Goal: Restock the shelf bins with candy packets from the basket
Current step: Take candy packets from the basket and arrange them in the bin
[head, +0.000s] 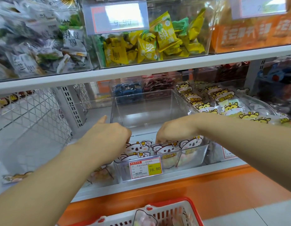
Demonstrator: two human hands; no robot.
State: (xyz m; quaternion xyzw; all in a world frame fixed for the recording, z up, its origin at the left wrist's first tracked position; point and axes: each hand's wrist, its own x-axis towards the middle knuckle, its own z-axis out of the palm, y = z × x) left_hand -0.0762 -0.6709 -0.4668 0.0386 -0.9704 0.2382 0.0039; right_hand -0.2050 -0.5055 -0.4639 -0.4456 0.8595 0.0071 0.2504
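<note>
Clear front bin [202, 154] holds upright koala packets [167, 150]. Both my forearms reach in, palms down. My right hand [174, 130] curls fingers into packet tops, pinching them. My left hand [109, 136] curls at bin's left end, thumb out; fingertips hidden, grip unclear. Empty clear bin [149, 110] just behind. Upper shelf edge [141, 69] overhead. Red basket [172, 201] below, more packets inside.
</note>
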